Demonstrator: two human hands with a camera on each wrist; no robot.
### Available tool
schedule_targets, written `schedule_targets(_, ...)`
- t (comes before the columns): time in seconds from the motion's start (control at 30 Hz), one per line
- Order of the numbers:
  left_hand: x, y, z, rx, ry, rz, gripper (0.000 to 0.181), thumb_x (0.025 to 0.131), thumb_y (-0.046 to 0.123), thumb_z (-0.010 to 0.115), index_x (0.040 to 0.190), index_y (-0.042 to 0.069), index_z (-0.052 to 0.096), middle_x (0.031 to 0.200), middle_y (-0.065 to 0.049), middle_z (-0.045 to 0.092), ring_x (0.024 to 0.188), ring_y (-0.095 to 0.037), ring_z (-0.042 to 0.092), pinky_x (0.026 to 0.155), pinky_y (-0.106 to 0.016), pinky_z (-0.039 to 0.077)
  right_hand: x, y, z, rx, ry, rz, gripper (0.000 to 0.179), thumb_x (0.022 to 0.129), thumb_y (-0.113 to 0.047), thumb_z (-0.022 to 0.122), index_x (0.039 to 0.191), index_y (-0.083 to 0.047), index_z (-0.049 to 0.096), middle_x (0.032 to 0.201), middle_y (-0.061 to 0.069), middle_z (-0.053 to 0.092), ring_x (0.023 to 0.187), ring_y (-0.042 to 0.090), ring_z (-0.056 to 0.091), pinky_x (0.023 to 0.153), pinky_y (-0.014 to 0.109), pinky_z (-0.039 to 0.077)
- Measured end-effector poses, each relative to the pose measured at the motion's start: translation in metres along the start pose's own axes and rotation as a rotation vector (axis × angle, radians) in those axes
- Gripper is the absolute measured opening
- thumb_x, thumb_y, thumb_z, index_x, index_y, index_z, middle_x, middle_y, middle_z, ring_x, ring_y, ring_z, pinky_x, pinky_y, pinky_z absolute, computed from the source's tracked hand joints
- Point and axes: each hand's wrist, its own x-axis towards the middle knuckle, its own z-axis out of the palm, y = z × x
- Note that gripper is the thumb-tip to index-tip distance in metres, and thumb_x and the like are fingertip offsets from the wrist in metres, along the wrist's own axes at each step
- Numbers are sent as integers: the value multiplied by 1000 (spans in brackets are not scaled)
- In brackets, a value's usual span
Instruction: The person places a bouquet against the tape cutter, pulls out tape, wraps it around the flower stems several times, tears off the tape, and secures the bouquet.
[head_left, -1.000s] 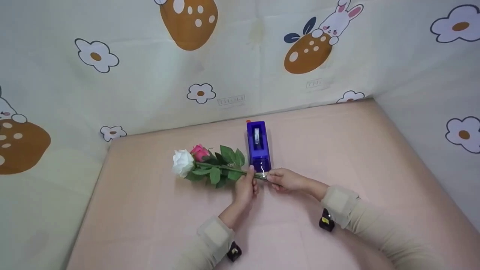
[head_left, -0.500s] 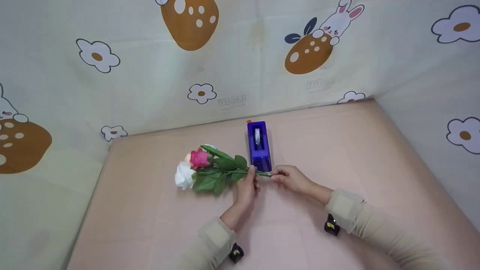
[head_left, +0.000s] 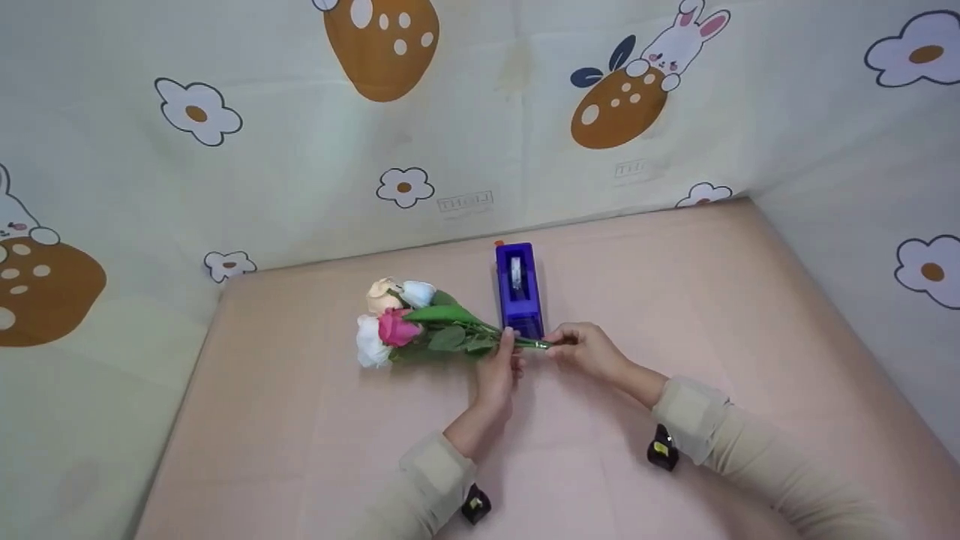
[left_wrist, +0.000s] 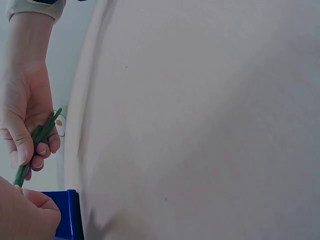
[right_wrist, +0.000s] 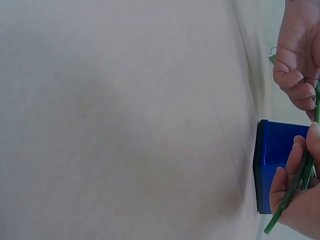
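A bunch of roses (head_left: 397,328) lies sideways above the table: white, pink, cream and pale blue heads point left, with green leaves (head_left: 448,337) behind them. My left hand (head_left: 496,375) grips the green stems below the leaves, thumb on top. Near the stem ends, my right hand (head_left: 592,354) pinches the stems (right_wrist: 295,187) between thumb and fingers. A shiny band, apparently clear tape (head_left: 540,344), shows on the stems between the hands. Just beyond them stands a blue tape dispenser (head_left: 519,292) holding a roll.
The pink-covered table (head_left: 315,450) meets a patterned cloth wall (head_left: 300,165) at the back and sides. Dark wrist cameras hang below both sleeves, the left one (head_left: 475,504) and the right one (head_left: 662,448).
The rose bunch has turned about its stems, bringing the cream and pale blue heads into view. My right hand has shifted slightly right and away, still pinching the stems.
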Motion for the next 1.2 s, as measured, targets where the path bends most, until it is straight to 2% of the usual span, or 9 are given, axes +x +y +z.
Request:
schedule_targets(0.27, -3, 2, 2, 34, -15, 15, 48, 95, 38, 45, 122, -1, 54, 80, -3, 48, 66, -11, 46, 57, -19, 38, 2, -1, 2, -9, 36, 9, 11, 77, 3, 67, 86, 8, 64, 83, 13, 65, 71, 9, 50, 64, 19, 43)
schedule_targets(0.37, -3, 3, 2, 54, 11, 4, 46, 94, 39, 47, 108, -3, 57, 75, -3, 49, 64, -12, 46, 58, -21, 37, 3, -1, 3, -10, 43, -4, 10, 76, 4, 68, 85, 8, 63, 82, 13, 64, 72, 11, 52, 67, 23, 45)
schedule_targets(0.5, -1, 3, 3, 59, 63, 24, 35, 93, 36, 50, 87, 2, 54, 69, -3, 51, 62, -13, 47, 57, -22, 38, 5, -1, 4, 13, 53, -17, 11, 74, 8, 67, 82, 9, 59, 80, 14, 63, 74, 19, 55, 68, 27, 46)
schedule_targets(0.6, 1, 4, 4, 64, 76, 58, 34, 94, 34, 51, 83, 2, 55, 66, -2, 51, 61, -14, 47, 57, -22, 39, 7, 0, 6, 27, 69, -15, 13, 72, 11, 67, 80, 10, 57, 81, 15, 62, 74, 20, 57, 66, 25, 46)
schedule_targets(0.83, 2, 6, 4, 106, 80, 69, 37, 93, 34, 51, 83, -1, 53, 68, -1, 49, 62, -13, 44, 59, -24, 38, 10, 1, 10, 25, 100, -5, 15, 71, 11, 68, 79, 8, 55, 84, 14, 62, 75, 12, 57, 66, 20, 46)
schedule_targets(0.93, 4, 5, 2, 142, 76, 62, 38, 93, 34, 51, 87, -3, 54, 71, -4, 51, 64, -14, 45, 60, -24, 38, 10, 1, 9, 24, 60, -2, 16, 74, 6, 68, 81, 7, 53, 84, 11, 61, 75, 10, 56, 67, 21, 47)
schedule_targets(1.0, 6, 5, 0, 169, 70, 60, 38, 94, 34, 50, 92, -3, 56, 73, -6, 52, 65, -14, 45, 60, -23, 38, 9, 2, 6, 39, -7, 2, 16, 81, -1, 66, 86, 5, 53, 84, 12, 61, 76, 12, 57, 68, 24, 49)
schedule_targets(1.1, 8, 4, -1, 185, 45, 74, 34, 96, 29, 48, 102, -3, 59, 75, -7, 52, 67, -14, 45, 60, -22, 38, 11, 4, 1, 50, -123, 2, 23, 93, -17, 53, 96, 6, 55, 86, 19, 62, 77, 22, 61, 70, 29, 51)
schedule_targets(1.2, 9, 5, -1, 154, 5, 95, 28, 97, 19, 44, 111, -1, 58, 76, -5, 51, 69, -15, 46, 61, -22, 38, 13, 6, -3, 27, -207, -22, 38, 99, -23, 40, 100, 10, 58, 87, 25, 63, 78, 30, 62, 71, 33, 52)
